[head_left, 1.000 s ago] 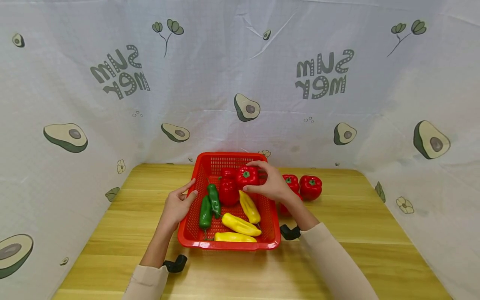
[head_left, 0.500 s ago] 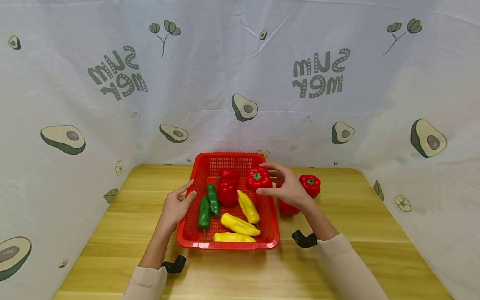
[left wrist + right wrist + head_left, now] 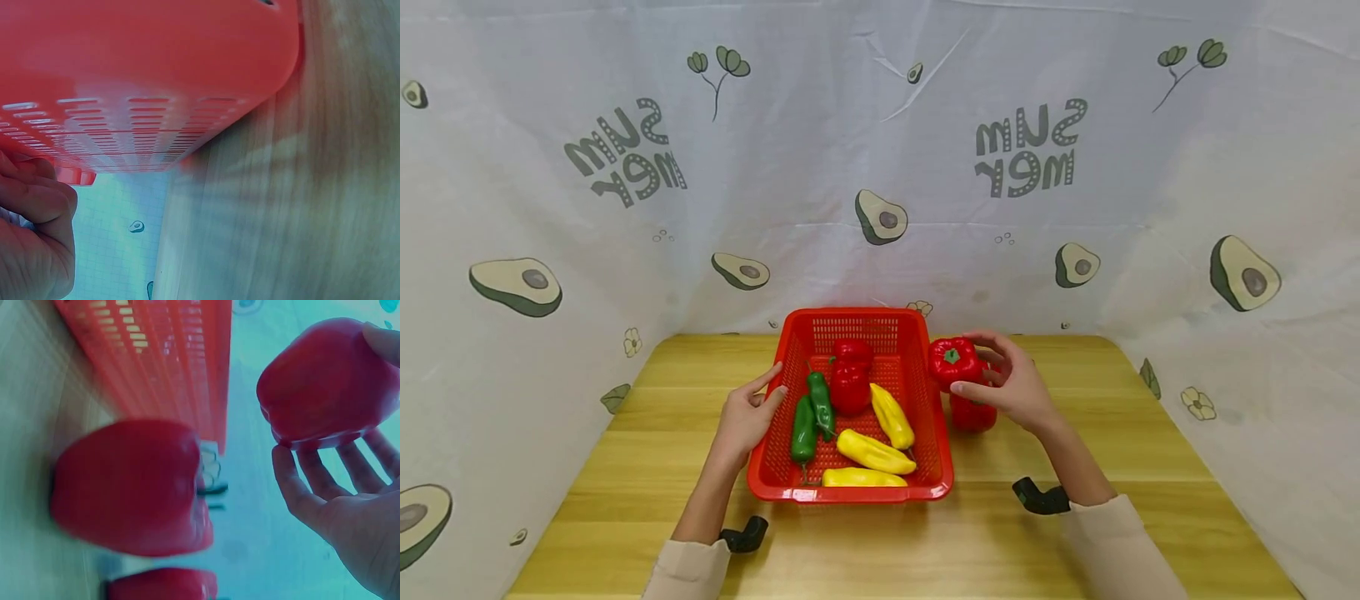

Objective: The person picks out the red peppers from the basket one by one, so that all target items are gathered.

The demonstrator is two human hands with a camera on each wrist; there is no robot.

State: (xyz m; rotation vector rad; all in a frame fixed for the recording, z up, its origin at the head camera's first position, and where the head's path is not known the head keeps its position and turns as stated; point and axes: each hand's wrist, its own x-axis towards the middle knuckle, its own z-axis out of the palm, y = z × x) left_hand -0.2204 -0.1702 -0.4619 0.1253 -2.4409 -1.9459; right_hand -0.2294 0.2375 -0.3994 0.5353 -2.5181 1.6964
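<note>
My right hand [image 3: 1021, 387] holds a red bell pepper [image 3: 953, 360] between thumb and fingers, just outside the right rim of a red plastic basket [image 3: 850, 495]. In the right wrist view that pepper [image 3: 325, 381] is raised off the table. Below it another red bell pepper [image 3: 973, 415] stands on the table beside the basket, with one more partly hidden behind my hand. On the basket's left rim, my left hand [image 3: 743, 423] grips the edge. Inside lie two red bell peppers [image 3: 850, 390], two long green peppers [image 3: 803, 432] and several long yellow peppers [image 3: 876, 452].
The wooden table [image 3: 1120, 433] bears the basket near its back middle. A white curtain [image 3: 820, 183] printed with avocados surrounds the table at back and sides. Black wrist devices [image 3: 1041, 497] sit below both hands.
My right hand has carried the red bell pepper rightward from inside the basket to past its right rim. The left hand has stayed on the rim.
</note>
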